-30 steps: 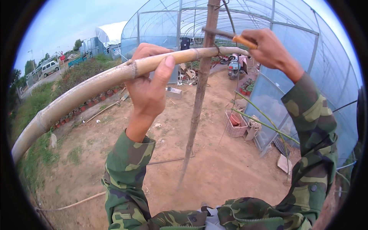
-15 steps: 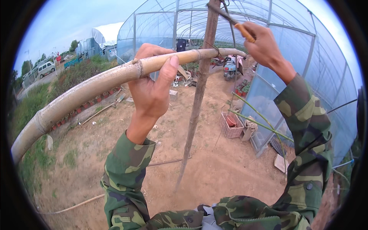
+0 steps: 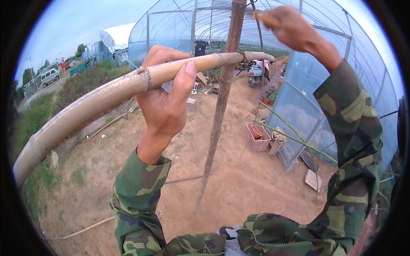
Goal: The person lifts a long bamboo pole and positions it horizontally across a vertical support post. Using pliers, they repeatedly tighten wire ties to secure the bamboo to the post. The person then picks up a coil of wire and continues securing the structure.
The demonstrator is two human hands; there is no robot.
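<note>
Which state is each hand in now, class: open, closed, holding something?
Left hand: closed, holding the bamboo pole.
Right hand: closed, holding an orange handle, motion-blurred.

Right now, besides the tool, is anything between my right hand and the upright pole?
A thin dark strip runs between the right hand and the upright pole in this view; whether it blocks, I cannot tell.

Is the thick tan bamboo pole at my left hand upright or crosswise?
Crosswise: the thick tan bamboo pole stretches sideways, curving down at the left, and crosses the slim brown round pole; your left hand grips it.
</note>
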